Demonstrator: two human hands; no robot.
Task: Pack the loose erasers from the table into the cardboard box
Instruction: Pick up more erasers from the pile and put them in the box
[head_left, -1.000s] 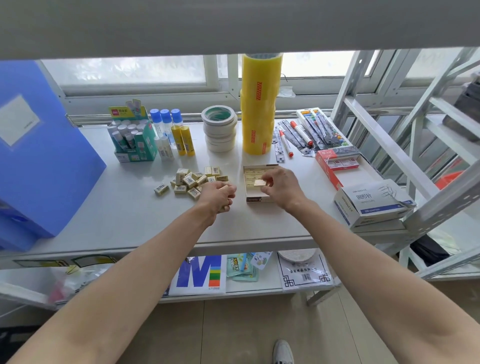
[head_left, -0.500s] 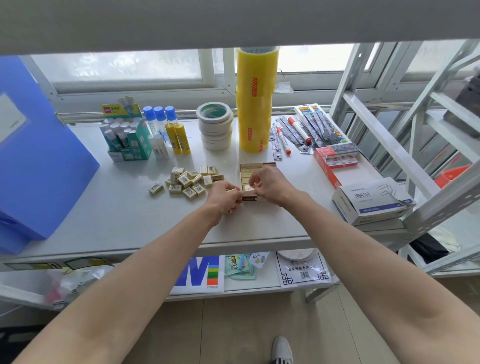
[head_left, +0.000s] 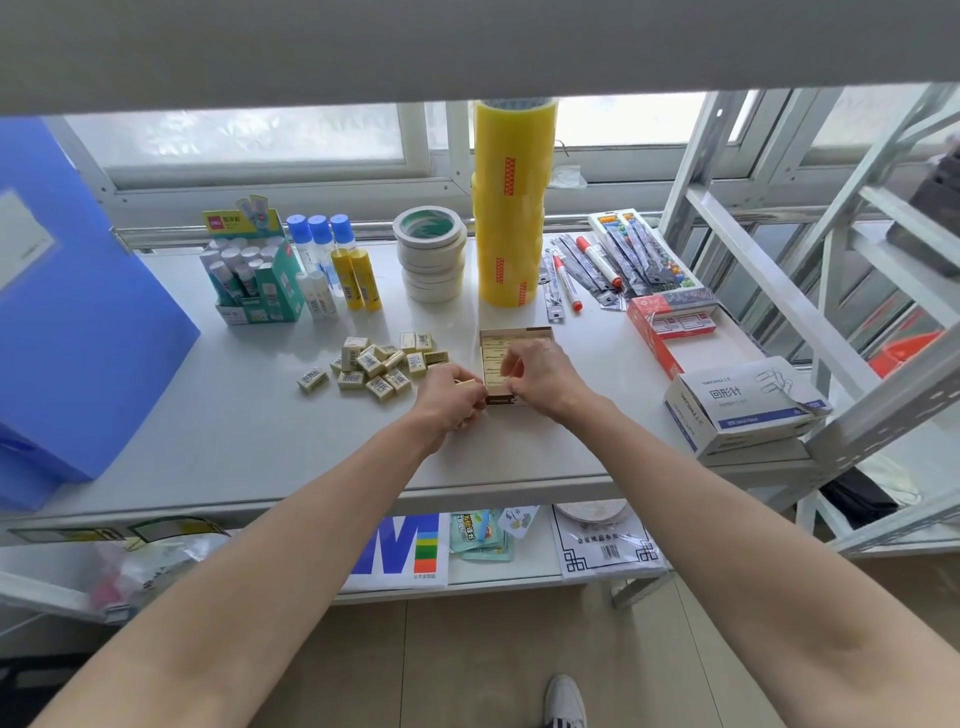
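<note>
A small open cardboard box (head_left: 511, 335) sits mid-table with rows of cream erasers inside. Several loose erasers (head_left: 382, 364) in cream wrappers with barcodes lie in a pile to its left. My left hand (head_left: 451, 397) is at the box's near left corner, fingers curled around an eraser (head_left: 466, 383) whose end shows beside the box. My right hand (head_left: 540, 376) covers the near part of the box, its fingers pinching down on an eraser inside. The box's near half is hidden by that hand.
Behind stand a tall yellow tape stack (head_left: 511, 208), masking tape rolls (head_left: 431, 254), glue bottles (head_left: 337, 265) and a green glue-stick carton (head_left: 252, 275). Pens (head_left: 597, 265), a red box (head_left: 670, 322) and a white paper-clip box (head_left: 743, 408) lie right. A blue folder (head_left: 72, 312) stands left.
My left hand has moved right from the pile to the box's near corner with an eraser. My right hand has shifted toward the near part of the box.
</note>
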